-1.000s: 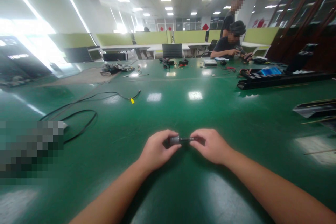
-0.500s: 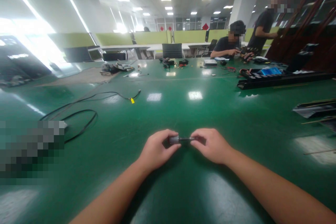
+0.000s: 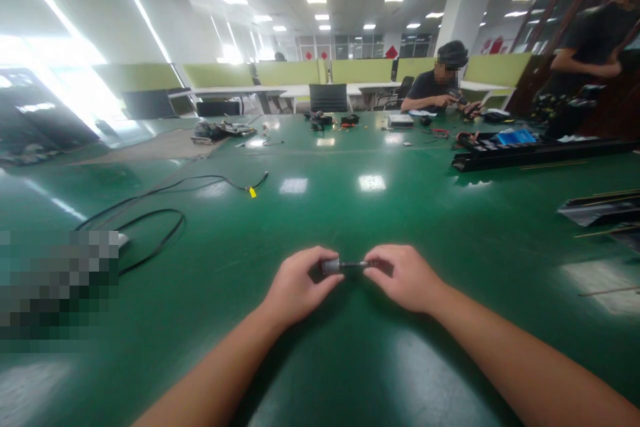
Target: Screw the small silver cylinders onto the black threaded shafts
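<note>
Between my two hands lies a small grey cylinder with a thin dark shaft (image 3: 331,267), roughly level and pointing left to right. The thumb and fingers of my left hand (image 3: 301,285) are closed around the thick grey end. My right hand (image 3: 403,278) pinches the far end of the shaft, and the fingertips hide that end. Both hands are just above the green tabletop (image 3: 320,213). The object is too small to tell its exact kind.
A black cable (image 3: 215,177) with a yellow tag curls at left, near a blurred-out block (image 3: 55,287). Black rails (image 3: 540,152) lie at right. Electronic parts (image 3: 223,130) are scattered farther back. One person (image 3: 433,87) sits across the table; another person (image 3: 590,47) stands at far right.
The standing person has moved to the right along the cabinet. My hands and the grey cylinder look almost unchanged.
</note>
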Demonstrator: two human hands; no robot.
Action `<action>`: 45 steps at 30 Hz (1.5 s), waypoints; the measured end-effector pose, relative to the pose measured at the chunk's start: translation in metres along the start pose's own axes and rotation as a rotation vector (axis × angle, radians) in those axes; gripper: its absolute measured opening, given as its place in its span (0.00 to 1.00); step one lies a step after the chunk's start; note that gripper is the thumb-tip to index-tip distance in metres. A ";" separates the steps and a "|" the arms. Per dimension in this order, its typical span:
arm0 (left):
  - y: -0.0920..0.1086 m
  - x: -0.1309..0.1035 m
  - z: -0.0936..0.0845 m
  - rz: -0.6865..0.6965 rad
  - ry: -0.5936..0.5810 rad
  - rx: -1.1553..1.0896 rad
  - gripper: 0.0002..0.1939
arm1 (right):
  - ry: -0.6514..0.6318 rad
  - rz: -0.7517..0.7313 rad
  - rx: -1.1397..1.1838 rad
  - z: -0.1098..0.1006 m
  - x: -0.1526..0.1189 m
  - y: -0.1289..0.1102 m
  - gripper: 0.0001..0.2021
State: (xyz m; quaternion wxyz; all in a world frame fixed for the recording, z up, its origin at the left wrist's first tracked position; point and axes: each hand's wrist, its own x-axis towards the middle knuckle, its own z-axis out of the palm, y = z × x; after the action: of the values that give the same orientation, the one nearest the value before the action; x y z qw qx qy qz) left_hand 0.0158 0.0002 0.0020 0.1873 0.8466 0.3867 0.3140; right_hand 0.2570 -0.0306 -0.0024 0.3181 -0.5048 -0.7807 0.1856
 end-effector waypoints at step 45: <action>-0.015 -0.033 -0.092 -0.612 0.350 -0.114 0.26 | 0.033 0.080 0.042 -0.002 0.002 -0.004 0.17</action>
State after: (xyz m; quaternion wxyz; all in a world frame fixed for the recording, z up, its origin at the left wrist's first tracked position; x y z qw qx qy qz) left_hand -0.0715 -0.0087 0.0481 0.2506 0.6128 0.6306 0.4049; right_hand 0.2553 -0.0307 0.0020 0.3337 -0.5320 -0.7504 0.2062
